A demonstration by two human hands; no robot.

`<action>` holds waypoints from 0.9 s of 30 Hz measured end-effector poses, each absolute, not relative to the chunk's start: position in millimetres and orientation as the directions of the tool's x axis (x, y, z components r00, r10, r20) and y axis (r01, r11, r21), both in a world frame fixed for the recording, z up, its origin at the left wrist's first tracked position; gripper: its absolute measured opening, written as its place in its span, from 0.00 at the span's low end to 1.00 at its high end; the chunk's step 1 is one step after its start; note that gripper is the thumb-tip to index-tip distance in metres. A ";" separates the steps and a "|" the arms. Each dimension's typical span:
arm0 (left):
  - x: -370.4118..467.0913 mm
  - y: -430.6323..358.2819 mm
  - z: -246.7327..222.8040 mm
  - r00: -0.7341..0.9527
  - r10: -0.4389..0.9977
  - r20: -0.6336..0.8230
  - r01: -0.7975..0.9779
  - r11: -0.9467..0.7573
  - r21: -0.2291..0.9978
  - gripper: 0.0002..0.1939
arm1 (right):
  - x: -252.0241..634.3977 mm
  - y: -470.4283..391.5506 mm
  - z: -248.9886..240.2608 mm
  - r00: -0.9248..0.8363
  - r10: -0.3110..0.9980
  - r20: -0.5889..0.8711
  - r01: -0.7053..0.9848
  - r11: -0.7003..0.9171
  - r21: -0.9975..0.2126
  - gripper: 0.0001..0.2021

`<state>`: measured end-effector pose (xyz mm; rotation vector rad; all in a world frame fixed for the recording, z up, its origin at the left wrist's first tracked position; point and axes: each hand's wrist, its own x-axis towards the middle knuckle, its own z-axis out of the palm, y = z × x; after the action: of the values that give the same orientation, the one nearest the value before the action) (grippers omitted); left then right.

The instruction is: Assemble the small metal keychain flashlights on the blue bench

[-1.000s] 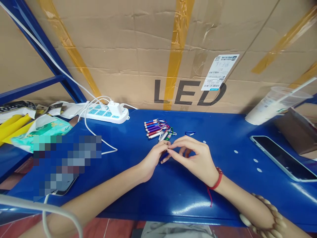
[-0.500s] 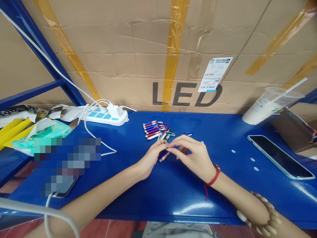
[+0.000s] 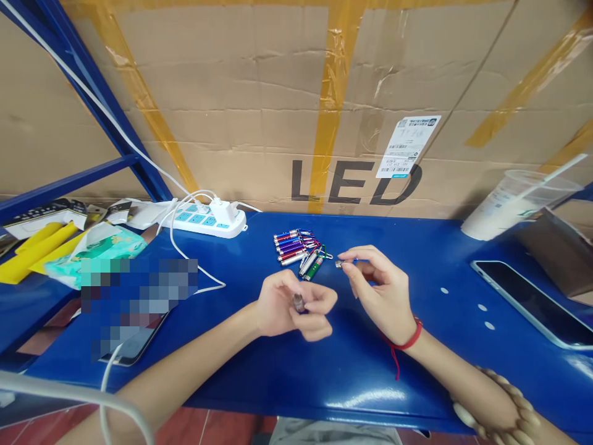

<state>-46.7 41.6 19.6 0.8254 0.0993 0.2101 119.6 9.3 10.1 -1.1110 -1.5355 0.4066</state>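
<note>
Near the middle of the blue table, my left hand (image 3: 296,306) is closed around a small cylinder (image 3: 299,302), its round end facing me and the rest hidden by the fingers. To the right, my right hand (image 3: 380,287) pinches a small silvery piece (image 3: 340,264) between thumb and fingertips. Just beyond the hands lies a row of slim metal penlights (image 3: 290,244) in blue, red, purple and silver, with clips at their right ends. A green penlight (image 3: 314,268) rests at the near end of the row, beside a silver one.
A white power strip (image 3: 208,221) with cables stands at the back left, near a green packet (image 3: 99,250) and yellow items. On the right are a phone (image 3: 532,303), a plastic cup (image 3: 491,207) and a brown box (image 3: 556,253). A large cardboard box (image 3: 231,123) forms the back.
My hands have moved apart; before, their fingertips met. The small silvery piece now shows in my right fingers, and my left hand has turned to show the cylinder's end.
</note>
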 end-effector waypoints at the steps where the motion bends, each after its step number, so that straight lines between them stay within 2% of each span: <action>1: -47.3 40.3 20.2 0.985 0.171 0.004 -0.121 0.677 0.726 0.09 | 119.7 10.0 9.4 0.088 0.818 0.568 0.408 0.491 -0.770 0.05; 7: -49.9 33.6 23.1 0.996 -0.035 0.077 -0.029 0.717 0.696 0.11 | 121.1 13.3 6.3 0.090 0.829 0.552 0.413 0.473 -0.778 0.05; 15: -48.9 25.2 25.8 0.962 -0.271 0.046 0.179 0.744 0.643 0.13 | 118.6 13.2 6.0 0.009 0.795 0.607 0.498 0.523 -0.692 0.04; 18: -48.4 24.8 25.8 0.929 -0.360 0.088 0.219 0.726 0.652 0.12 | 118.1 13.6 3.3 -0.040 0.770 0.637 0.516 0.562 -0.647 0.03; 27: -51.7 24.8 26.2 0.961 -0.222 0.163 0.068 0.765 0.640 0.11 | 118.0 10.8 -2.7 -0.254 0.662 0.705 0.570 0.692 -0.444 0.08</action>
<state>-51.7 24.8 26.2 0.6825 -0.2362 -0.1591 118.0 10.8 -2.7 -0.9543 -1.9368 0.1200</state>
